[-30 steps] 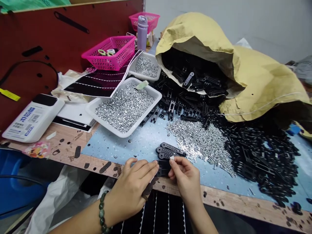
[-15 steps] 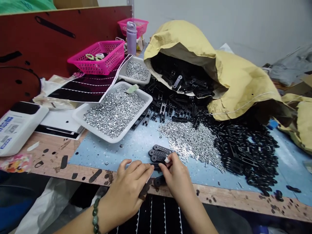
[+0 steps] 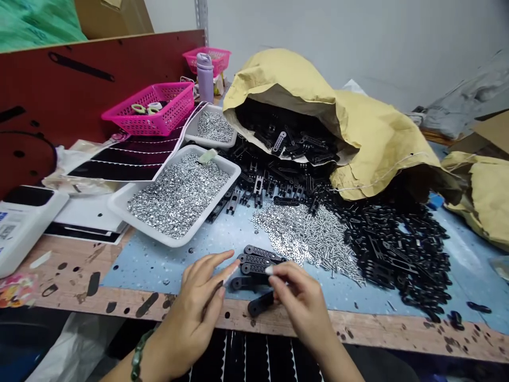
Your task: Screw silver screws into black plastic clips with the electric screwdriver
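My left hand (image 3: pixel 202 302), with a green bead bracelet at the wrist, is held left of the black parts, its fingers partly spread and a dark edge showing near the thumb. My right hand (image 3: pixel 298 294) has thumb and index finger close together at a small white thing (image 3: pixel 269 270). Between the hands lie several black perforated strips (image 3: pixel 254 259), side by side on the blue mat. Nearer the front edge are a black strip (image 3: pixel 248 284) and another dark strip (image 3: pixel 260 304) beside my right fingers.
Behind are a white tray of small metal nuts (image 3: pixel 177 199), a smaller tray of screws (image 3: pixel 214 127), loose screws (image 3: pixel 314 233), and a heap of black parts (image 3: pixel 401 254). Yellow paper sacks (image 3: pixel 286 69), pink baskets (image 3: pixel 167 109) and a purple bottle (image 3: pixel 205 79) stand farther back.
My left hand has moved left, away from the black strips, and its fingers have opened. Two lower strips now show more fully. The camera view has shifted slightly.
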Demonstrator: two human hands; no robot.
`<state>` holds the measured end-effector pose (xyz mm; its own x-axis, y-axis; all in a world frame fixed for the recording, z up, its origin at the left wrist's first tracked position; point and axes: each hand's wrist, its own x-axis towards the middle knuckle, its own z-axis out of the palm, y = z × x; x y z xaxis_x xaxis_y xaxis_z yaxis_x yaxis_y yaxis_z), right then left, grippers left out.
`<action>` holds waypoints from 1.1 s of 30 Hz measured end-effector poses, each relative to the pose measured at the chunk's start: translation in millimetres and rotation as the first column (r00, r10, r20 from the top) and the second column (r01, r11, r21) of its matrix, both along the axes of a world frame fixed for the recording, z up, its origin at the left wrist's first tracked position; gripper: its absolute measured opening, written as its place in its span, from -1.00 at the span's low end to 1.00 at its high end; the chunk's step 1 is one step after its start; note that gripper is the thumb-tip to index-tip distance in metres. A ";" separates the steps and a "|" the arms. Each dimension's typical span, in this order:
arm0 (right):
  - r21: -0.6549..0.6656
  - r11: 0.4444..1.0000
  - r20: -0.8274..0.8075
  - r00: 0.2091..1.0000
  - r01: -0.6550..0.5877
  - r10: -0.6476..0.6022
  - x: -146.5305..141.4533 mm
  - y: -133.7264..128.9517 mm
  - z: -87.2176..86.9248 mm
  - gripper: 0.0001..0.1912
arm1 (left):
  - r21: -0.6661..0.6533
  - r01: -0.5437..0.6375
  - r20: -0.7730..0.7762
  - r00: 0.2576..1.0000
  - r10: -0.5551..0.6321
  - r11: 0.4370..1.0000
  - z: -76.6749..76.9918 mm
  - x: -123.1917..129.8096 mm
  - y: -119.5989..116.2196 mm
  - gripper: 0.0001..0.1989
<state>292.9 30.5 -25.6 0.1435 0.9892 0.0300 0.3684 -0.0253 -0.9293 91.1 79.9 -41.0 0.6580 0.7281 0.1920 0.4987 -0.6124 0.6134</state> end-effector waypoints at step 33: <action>-0.027 0.983 0.491 0.859 0.182 -0.145 10.1 16.8 -16.4 -0.84 | 0.110 0.145 -0.163 0.979 -0.126 0.983 3.0 22.2 11.6 -0.43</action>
